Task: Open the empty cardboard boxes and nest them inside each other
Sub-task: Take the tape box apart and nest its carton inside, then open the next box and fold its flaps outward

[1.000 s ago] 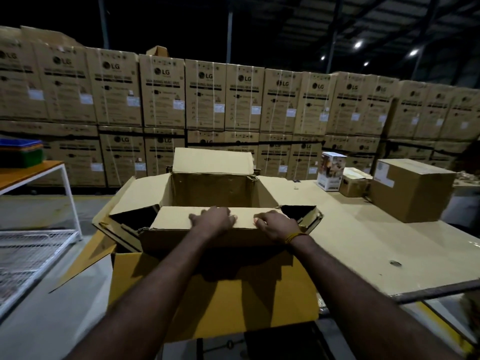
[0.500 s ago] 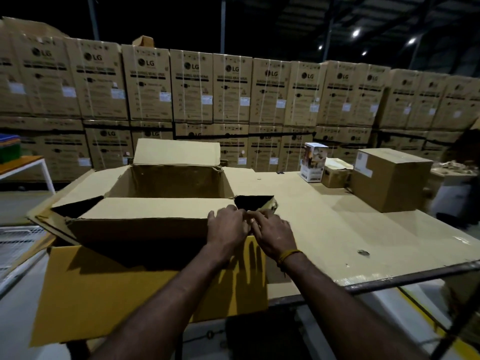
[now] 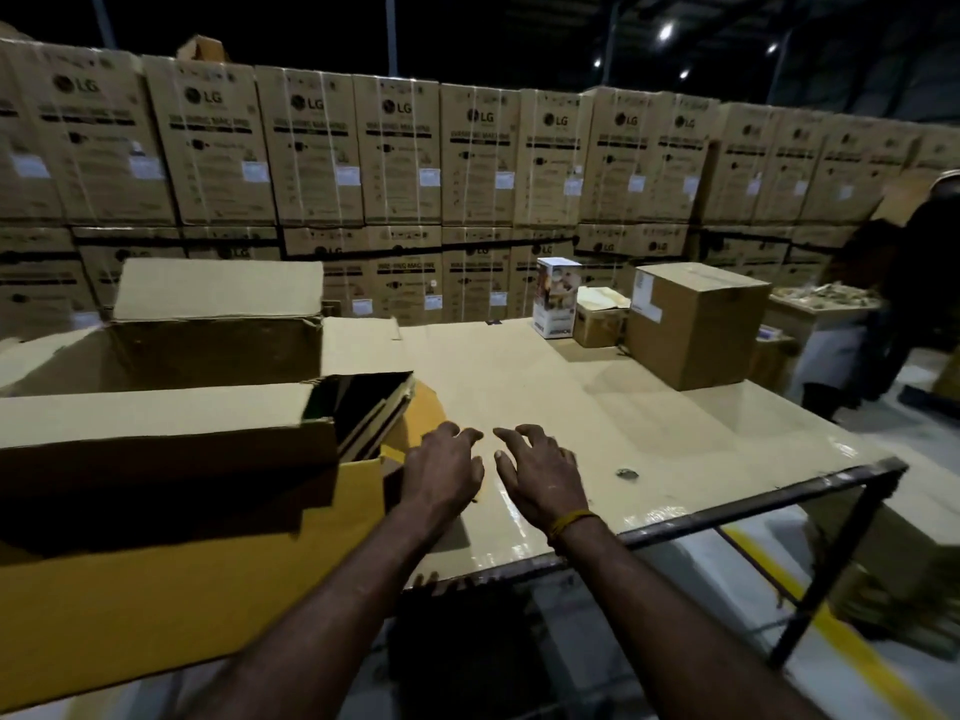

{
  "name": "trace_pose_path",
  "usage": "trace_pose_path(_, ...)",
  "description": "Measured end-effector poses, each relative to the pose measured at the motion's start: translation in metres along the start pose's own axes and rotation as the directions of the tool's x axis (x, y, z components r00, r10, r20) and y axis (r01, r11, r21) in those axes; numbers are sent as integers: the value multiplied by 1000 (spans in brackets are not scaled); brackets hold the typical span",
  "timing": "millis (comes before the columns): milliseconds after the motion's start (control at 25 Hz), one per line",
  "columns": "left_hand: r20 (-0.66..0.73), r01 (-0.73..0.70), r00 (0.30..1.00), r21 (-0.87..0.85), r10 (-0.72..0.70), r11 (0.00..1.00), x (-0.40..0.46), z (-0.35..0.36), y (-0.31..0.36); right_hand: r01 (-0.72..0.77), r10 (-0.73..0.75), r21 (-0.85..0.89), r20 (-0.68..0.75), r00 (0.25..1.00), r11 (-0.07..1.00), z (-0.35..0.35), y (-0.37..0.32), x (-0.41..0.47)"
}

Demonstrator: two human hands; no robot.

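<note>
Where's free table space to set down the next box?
Free: the bare table between the open box and the closed brown box, ahead of both hands. Crowded: far right corner, with white carton and small box.

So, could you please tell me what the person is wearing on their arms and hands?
Both forearms are bare, with no sleeves in view, and neither the left hand nor the right hand wears a glove. The only item worn is a thin yellow-orange thread band around the right wrist. No rings or watch can be made out.
</note>
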State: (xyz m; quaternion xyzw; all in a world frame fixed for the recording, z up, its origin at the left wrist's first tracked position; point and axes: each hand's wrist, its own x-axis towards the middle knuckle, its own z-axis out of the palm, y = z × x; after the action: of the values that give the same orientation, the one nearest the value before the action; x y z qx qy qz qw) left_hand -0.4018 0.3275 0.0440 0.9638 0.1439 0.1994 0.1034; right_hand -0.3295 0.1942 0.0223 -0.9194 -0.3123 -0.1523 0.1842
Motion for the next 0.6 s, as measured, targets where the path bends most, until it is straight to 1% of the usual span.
trace_pose_path(120,75,-37,996,-32,39,999,12,31,40,-66,66,-6,-9,998,998,-2,50,-6)
trace_pose_path(360,156,-104,981,-66,113,992,53,89,108,-192,191,-45,-9,981,980,0,142,-7)
trace_pose_path(600,178,-164,967,-111,182,980,124,155,162,-272,272,-104,-16,962,957,4,234,33)
